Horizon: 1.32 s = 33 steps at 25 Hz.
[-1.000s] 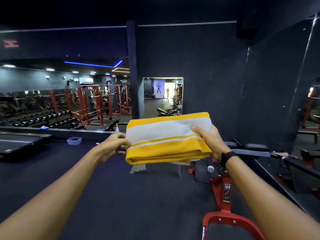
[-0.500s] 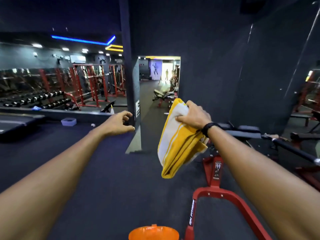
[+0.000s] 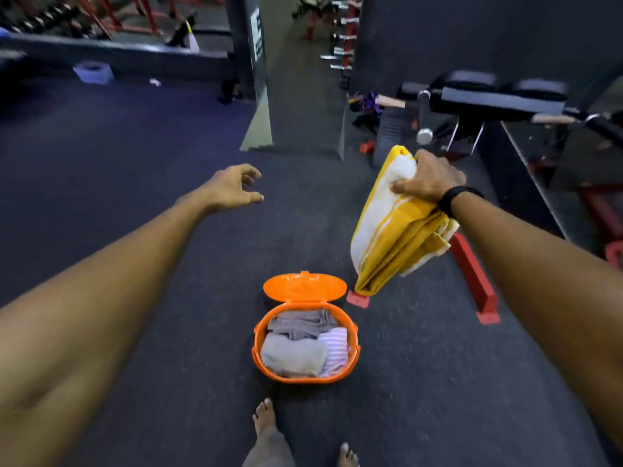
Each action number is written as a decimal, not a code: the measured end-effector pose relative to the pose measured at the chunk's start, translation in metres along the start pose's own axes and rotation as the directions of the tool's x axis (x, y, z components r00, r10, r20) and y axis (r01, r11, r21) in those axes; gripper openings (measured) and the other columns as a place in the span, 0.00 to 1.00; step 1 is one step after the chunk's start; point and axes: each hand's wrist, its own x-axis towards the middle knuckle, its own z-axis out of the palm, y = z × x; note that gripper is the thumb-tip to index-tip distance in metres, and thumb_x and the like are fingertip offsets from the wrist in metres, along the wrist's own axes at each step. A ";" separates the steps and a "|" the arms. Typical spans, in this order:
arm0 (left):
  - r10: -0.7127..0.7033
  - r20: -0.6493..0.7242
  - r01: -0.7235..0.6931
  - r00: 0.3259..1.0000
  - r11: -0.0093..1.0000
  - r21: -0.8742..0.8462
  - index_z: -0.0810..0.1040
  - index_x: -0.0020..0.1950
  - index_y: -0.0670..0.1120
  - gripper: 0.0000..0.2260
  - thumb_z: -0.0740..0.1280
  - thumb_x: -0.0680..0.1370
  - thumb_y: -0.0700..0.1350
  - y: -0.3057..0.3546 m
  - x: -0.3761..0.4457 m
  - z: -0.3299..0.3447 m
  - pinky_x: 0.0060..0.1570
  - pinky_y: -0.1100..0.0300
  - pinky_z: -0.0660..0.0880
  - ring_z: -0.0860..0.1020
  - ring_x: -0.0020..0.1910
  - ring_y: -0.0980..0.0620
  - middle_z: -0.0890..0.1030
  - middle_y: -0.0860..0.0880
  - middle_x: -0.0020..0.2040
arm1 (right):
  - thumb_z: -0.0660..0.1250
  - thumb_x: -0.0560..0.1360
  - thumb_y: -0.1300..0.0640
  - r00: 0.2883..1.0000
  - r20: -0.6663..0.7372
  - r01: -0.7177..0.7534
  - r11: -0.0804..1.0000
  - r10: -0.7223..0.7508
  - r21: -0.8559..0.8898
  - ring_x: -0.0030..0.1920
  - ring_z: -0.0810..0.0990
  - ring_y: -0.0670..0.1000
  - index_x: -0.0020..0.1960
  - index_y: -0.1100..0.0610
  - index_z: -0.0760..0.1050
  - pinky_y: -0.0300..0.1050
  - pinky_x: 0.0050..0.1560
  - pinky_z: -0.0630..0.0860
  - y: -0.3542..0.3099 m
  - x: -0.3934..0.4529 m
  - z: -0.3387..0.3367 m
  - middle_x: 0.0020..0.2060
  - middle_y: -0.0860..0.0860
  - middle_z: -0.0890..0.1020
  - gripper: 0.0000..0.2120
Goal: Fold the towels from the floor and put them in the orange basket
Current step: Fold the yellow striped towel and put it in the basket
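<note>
Right hand (image 3: pixel 428 178) is clamped on the folded yellow-and-white towel (image 3: pixel 391 230), which hangs up and to the right of the orange basket (image 3: pixel 256 345). Left hand (image 3: pixel 232 187) is empty, fingers loosely curled, out over bare dark floor (image 3: pixel 135 183). Basket lid (image 3: pixel 304 286) is flipped back, folded towels (image 3: pixel 296 348) nearly fill it. Red bench frame (image 3: pixel 472 267) sits close on the right, plenty of floor on the left.
</note>
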 end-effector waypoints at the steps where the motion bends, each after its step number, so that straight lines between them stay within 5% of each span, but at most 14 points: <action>1: -0.009 0.046 0.009 0.999 1.000 0.002 0.72 0.67 0.47 0.22 0.72 0.74 0.46 -0.016 0.010 0.011 0.61 0.55 0.71 0.75 0.61 0.48 0.76 0.45 0.63 | 0.72 0.68 0.41 0.998 0.031 -0.049 0.999 0.049 -0.024 0.63 0.74 0.62 0.61 0.57 0.68 0.53 0.56 0.70 0.002 0.003 0.021 0.62 0.61 0.75 0.30; 8: -0.026 0.252 0.013 0.967 0.999 0.051 0.71 0.68 0.44 0.22 0.71 0.75 0.45 -0.105 0.070 0.072 0.61 0.56 0.70 0.73 0.63 0.47 0.75 0.43 0.65 | 0.73 0.69 0.44 0.959 0.161 -0.232 0.972 0.235 -0.037 0.62 0.76 0.63 0.64 0.57 0.67 0.54 0.57 0.72 -0.005 0.004 0.174 0.61 0.62 0.77 0.30; 14: -0.036 0.396 0.001 0.918 0.996 0.088 0.70 0.68 0.42 0.23 0.69 0.75 0.43 -0.193 0.114 0.209 0.64 0.55 0.69 0.73 0.65 0.45 0.74 0.42 0.66 | 0.80 0.64 0.52 0.889 0.441 -0.330 0.840 0.123 0.431 0.49 0.77 0.50 0.57 0.55 0.69 0.41 0.43 0.72 0.028 0.013 0.334 0.52 0.55 0.78 0.29; 16: -0.041 0.441 -0.009 0.896 0.994 0.111 0.69 0.70 0.45 0.25 0.69 0.75 0.49 -0.238 0.122 0.287 0.66 0.51 0.68 0.71 0.66 0.44 0.73 0.43 0.68 | 0.82 0.61 0.55 0.818 0.570 -0.371 0.834 0.084 0.409 0.47 0.79 0.44 0.62 0.60 0.68 0.33 0.42 0.75 0.061 0.024 0.409 0.57 0.57 0.77 0.36; 18: -0.051 0.532 -0.068 0.845 0.977 0.201 0.62 0.75 0.47 0.31 0.66 0.75 0.56 -0.284 0.124 0.374 0.70 0.50 0.61 0.64 0.71 0.42 0.66 0.44 0.73 | 0.80 0.63 0.55 0.766 0.641 -0.274 0.927 0.050 0.255 0.61 0.76 0.48 0.71 0.61 0.61 0.42 0.59 0.73 0.085 0.030 0.491 0.65 0.58 0.71 0.43; 20: -0.077 0.617 -0.177 0.783 0.924 0.339 0.51 0.78 0.49 0.37 0.65 0.76 0.60 -0.326 0.121 0.454 0.74 0.50 0.52 0.53 0.76 0.42 0.54 0.43 0.78 | 0.76 0.62 0.40 0.748 0.662 -0.015 0.996 -0.048 0.089 0.74 0.61 0.56 0.77 0.56 0.52 0.48 0.71 0.62 0.097 0.029 0.571 0.75 0.57 0.60 0.53; 22: -0.097 0.660 -0.260 0.745 0.869 0.421 0.42 0.78 0.53 0.43 0.65 0.74 0.62 -0.353 0.120 0.512 0.74 0.45 0.46 0.44 0.77 0.40 0.44 0.41 0.79 | 0.71 0.62 0.33 0.680 0.725 0.181 0.983 -0.111 -0.019 0.77 0.48 0.59 0.78 0.47 0.41 0.56 0.74 0.55 0.096 0.025 0.638 0.78 0.56 0.46 0.57; 25: -0.064 0.616 -0.315 0.785 0.816 0.486 0.37 0.77 0.55 0.51 0.69 0.69 0.66 -0.388 0.124 0.566 0.73 0.40 0.45 0.41 0.76 0.37 0.38 0.40 0.78 | 0.73 0.67 0.39 0.636 0.760 0.294 0.953 -0.133 -0.079 0.76 0.39 0.64 0.77 0.43 0.34 0.66 0.71 0.55 0.098 0.021 0.705 0.77 0.55 0.35 0.56; 31: 0.078 0.456 -0.320 0.887 0.815 0.484 0.44 0.78 0.54 0.58 0.68 0.58 0.74 -0.423 0.106 0.624 0.67 0.29 0.53 0.54 0.74 0.31 0.54 0.35 0.77 | 0.76 0.58 0.35 0.751 0.601 0.435 0.890 -0.273 -0.139 0.75 0.48 0.70 0.77 0.47 0.34 0.75 0.63 0.61 0.137 0.006 0.774 0.77 0.60 0.44 0.64; 33: 0.084 0.432 -0.323 0.898 0.792 0.518 0.45 0.79 0.52 0.59 0.72 0.57 0.71 -0.437 0.115 0.649 0.67 0.28 0.52 0.54 0.74 0.29 0.54 0.33 0.76 | 0.74 0.65 0.42 0.787 0.550 0.432 0.886 -0.279 -0.168 0.73 0.54 0.72 0.78 0.49 0.39 0.75 0.60 0.65 0.149 0.007 0.807 0.77 0.63 0.51 0.56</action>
